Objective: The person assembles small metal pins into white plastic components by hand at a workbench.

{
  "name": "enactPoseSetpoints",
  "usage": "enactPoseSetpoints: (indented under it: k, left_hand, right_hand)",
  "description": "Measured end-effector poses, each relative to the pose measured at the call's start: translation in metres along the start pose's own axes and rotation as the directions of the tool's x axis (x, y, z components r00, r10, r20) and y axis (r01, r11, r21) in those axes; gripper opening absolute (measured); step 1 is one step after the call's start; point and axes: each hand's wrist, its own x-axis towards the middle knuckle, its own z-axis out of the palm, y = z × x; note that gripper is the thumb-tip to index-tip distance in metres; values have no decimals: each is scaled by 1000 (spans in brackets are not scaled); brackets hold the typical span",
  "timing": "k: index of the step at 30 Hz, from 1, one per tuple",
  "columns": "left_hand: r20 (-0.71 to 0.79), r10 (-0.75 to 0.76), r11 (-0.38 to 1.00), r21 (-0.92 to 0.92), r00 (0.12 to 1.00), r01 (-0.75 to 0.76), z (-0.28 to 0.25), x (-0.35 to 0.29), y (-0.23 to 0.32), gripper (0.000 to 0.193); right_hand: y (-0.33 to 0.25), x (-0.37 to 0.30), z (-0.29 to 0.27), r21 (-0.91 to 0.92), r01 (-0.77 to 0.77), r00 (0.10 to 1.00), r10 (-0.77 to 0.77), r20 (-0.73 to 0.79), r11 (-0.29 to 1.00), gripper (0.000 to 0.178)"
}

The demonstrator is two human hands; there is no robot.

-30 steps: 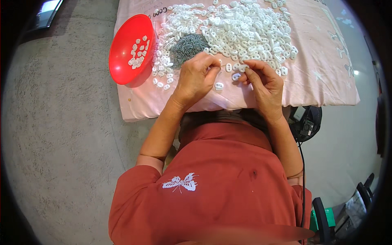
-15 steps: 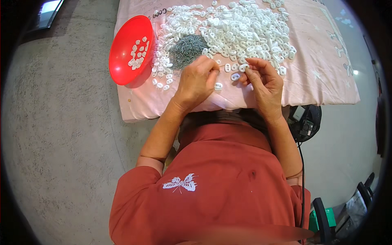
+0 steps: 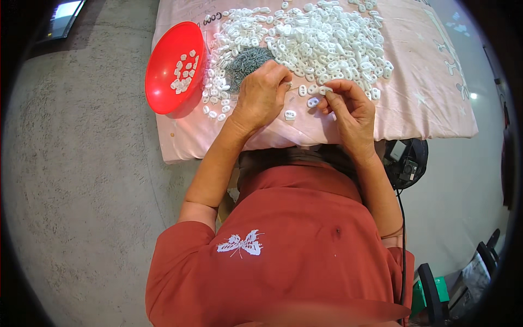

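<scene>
My right hand (image 3: 353,111) pinches a white oval plastic piece with two holes (image 3: 325,90) between thumb and fingers, just above the cloth. My left hand (image 3: 262,94) is closed, thumb against forefinger; something small and pale shows at its tips, too small to name. On the cloth between the hands lie a few loose white pieces, one of them a bluish-white oval (image 3: 312,102) and another a squarer piece (image 3: 290,115). Beyond my left hand is a heap of small grey metal parts (image 3: 249,62) that look like springs.
A large pile of white two-hole pieces (image 3: 332,43) covers the far part of the pink cloth (image 3: 419,109). At the left stands a red bowl (image 3: 163,82) with small white pieces inside. A dark round container (image 3: 408,163) sits below the table's near edge, right of my body.
My left hand has shifted slightly away from me, its pinched fingertips now beside the small loose pieces. My right hand stays almost where it was, still holding the white oval piece.
</scene>
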Motion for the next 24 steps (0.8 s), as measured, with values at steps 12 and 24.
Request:
enactPoseSetpoints:
  k: [12, 24]
  left_hand:
    - [193, -279, 588, -740, 941, 327, 3, -7, 22, 18]
    - [150, -226, 569, -781, 962, 256, 10, -12, 31, 12]
  right_hand:
    - [3, 1, 4, -98, 62, 998, -62, 2, 993, 10]
    - [6, 3, 4, -92, 84, 996, -85, -13, 992, 6]
